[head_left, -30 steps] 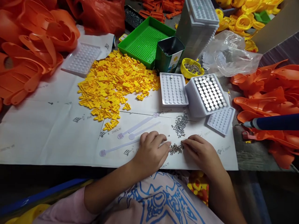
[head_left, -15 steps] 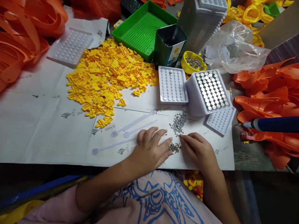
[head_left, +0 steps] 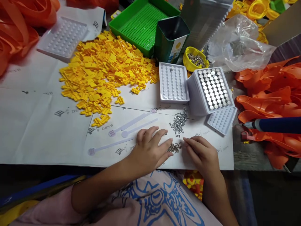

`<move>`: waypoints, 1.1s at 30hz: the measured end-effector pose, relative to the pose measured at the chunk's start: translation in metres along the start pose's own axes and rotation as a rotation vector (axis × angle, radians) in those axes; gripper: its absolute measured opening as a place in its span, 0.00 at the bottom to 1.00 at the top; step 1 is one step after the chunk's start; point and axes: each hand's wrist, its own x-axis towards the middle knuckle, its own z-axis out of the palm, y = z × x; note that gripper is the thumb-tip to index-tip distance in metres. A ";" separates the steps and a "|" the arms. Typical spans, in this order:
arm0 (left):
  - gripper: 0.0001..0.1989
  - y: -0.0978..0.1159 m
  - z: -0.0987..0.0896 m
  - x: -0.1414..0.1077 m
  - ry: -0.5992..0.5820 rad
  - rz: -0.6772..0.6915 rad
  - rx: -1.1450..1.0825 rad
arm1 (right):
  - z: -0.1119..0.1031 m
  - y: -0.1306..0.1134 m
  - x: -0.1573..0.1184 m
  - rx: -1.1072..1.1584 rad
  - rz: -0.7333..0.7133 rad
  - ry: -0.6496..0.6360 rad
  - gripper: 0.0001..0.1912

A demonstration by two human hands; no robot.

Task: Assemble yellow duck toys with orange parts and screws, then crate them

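My left hand [head_left: 150,145] lies palm down on the white paper, fingers spread, thumb and forefinger at the edge of a small heap of brownish screws [head_left: 174,147]. Just right of that heap is my right hand [head_left: 201,152], its thumb and forefinger drawn together. Whatever sits between those fingertips is too small or hidden to make out. Above both hands lies a heap of silvery screws [head_left: 179,122], with a few loose ones below it. Thin pale strips with round ends [head_left: 136,122] lie left of my left hand.
Yellow plastic clips [head_left: 105,69] form a large pile at left. Behind stand a green tray [head_left: 141,26], a dark green container [head_left: 170,39] and a yellow bowl of screws [head_left: 195,59]. White trays [head_left: 174,83], one stack holding silvery discs [head_left: 213,89], stand right. A blue screwdriver [head_left: 277,125] points inward.
My right hand has drawn slightly away from the silvery screws, down and to the right. My left hand stays nearly in place. The whole view has shifted a little.
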 end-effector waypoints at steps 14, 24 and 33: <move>0.15 0.001 -0.001 0.000 0.006 -0.003 -0.008 | 0.000 -0.003 0.006 0.069 -0.001 -0.079 0.08; 0.14 0.000 -0.001 -0.001 0.008 -0.019 -0.026 | 0.009 -0.003 0.032 -0.200 0.047 0.012 0.07; 0.14 0.000 0.000 -0.002 0.000 -0.038 -0.039 | 0.011 0.001 0.033 -0.328 -0.077 0.020 0.07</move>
